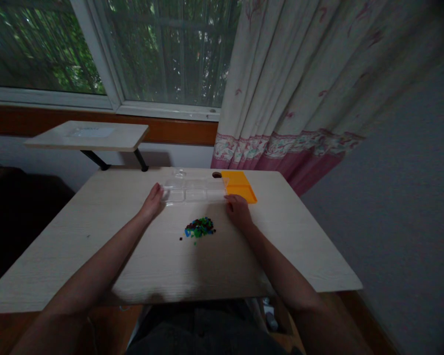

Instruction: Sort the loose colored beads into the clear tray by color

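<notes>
A clear plastic tray with compartments [196, 195] lies toward the back of the table, between my two hands. My left hand [153, 199] grips its left end. At its right end, my right hand [239, 208] has its fingers closed on the edge, beside a yellow tray [240, 185] that the clear one partly overlaps. Nearer to me is a small heap of little green, blue and dark red pieces [200, 227], with a few lying loose around it. Their exact kind is too small to make out.
The pale wooden table [281, 256] has a round hole [216, 175] near its back edge. A small raised shelf [92, 135] on black legs stands at the back left. Behind are a window and a long curtain [266, 98]; a wall is on the right.
</notes>
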Action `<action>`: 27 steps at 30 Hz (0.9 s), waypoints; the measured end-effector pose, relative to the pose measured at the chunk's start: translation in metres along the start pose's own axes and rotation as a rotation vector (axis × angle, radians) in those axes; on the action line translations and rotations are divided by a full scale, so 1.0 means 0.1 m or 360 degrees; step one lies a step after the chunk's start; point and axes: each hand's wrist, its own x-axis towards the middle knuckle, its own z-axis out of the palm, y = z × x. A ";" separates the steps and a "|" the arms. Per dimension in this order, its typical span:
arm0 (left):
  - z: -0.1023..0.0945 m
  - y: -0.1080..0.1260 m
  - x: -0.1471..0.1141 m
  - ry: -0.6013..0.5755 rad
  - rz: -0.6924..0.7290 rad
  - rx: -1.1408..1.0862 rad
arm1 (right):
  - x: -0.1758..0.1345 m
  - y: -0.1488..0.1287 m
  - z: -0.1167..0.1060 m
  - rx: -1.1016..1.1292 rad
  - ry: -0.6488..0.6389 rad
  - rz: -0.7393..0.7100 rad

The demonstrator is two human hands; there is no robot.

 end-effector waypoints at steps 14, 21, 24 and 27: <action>0.21 0.24 -0.04 0.0015 -0.0120 -0.0133 | 0.00 -0.04 0.00 -0.0061 0.0027 0.0095; 0.12 0.15 -0.01 0.0083 -0.0079 -0.0199 | 0.00 -0.06 0.00 -0.0071 -0.0004 0.0121; 0.05 0.09 0.01 0.0098 -0.0061 -0.0201 | 0.01 -0.05 0.01 -0.0086 -0.0023 0.0124; 0.00 0.05 -0.01 0.0117 0.0028 -0.0151 | 0.01 -0.04 0.01 -0.0110 -0.0026 0.0140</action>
